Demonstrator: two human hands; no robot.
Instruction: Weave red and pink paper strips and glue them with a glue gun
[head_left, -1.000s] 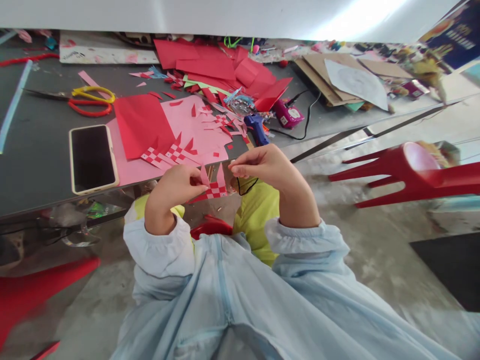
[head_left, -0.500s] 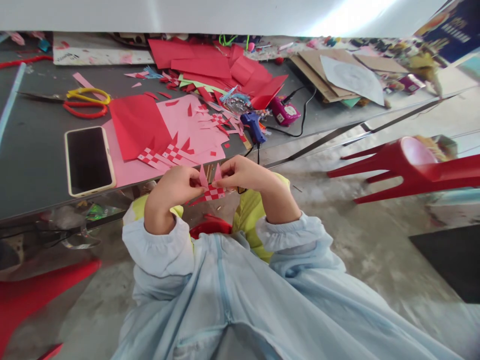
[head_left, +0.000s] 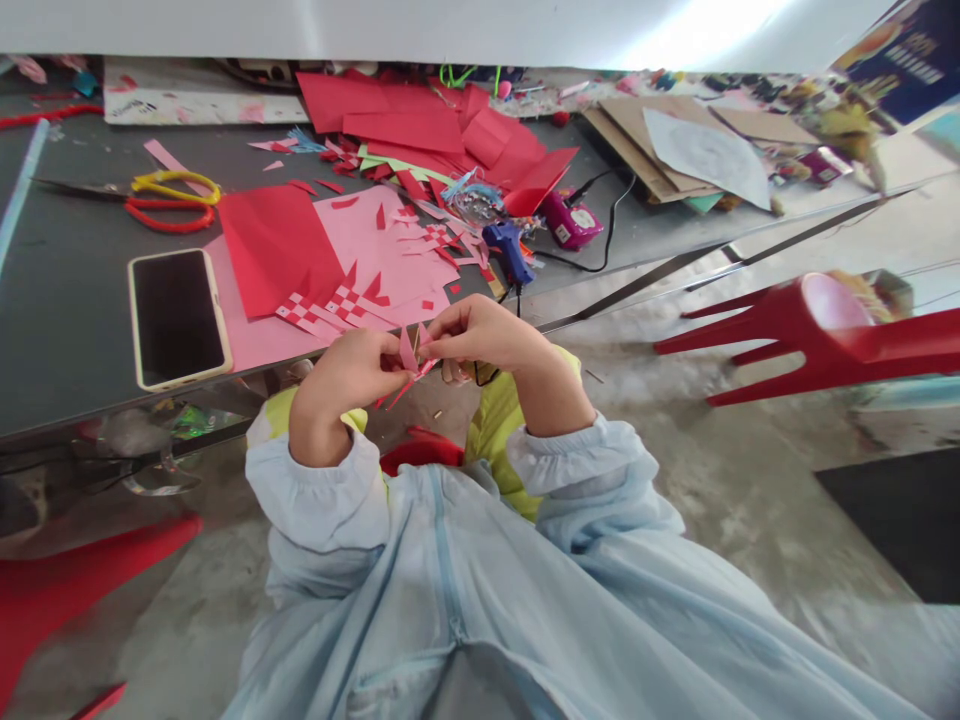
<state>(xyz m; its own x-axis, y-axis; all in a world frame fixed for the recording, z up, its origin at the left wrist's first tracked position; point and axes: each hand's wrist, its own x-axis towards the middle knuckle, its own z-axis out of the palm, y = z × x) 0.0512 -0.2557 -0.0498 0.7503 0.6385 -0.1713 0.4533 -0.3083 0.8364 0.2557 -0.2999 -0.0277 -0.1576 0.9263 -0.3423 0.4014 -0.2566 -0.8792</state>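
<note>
Between my hands, just off the table's front edge, is a woven paper piece (head_left: pixel 409 352) in pink and red, with pointed pink strips standing up. My left hand (head_left: pixel 352 368) pinches its left side between thumb and fingers. On its right side my right hand (head_left: pixel 472 335) grips it with closed fingertips. The checkered face is tilted nearly edge-on, so little of its pattern shows. Close by on the table lie similar checkered paper pieces (head_left: pixel 349 303), partly over pink paper (head_left: pixel 262 345) and a red paper sheet (head_left: pixel 277 245).
A phone (head_left: pixel 181 320) and scissors (head_left: pixel 169 200) lie at the left. A blue glue gun (head_left: pixel 508 252) and a purple box (head_left: pixel 570 220) with a cable are behind my right hand. Red paper (head_left: pixel 405 130) and cardboard (head_left: pixel 637 150) lie farther back. A red chair (head_left: pixel 810 340) stands right.
My right hand has moved slightly left and up, nearer my left hand. The woven paper piece has turned from showing its checkered face to nearly edge-on.
</note>
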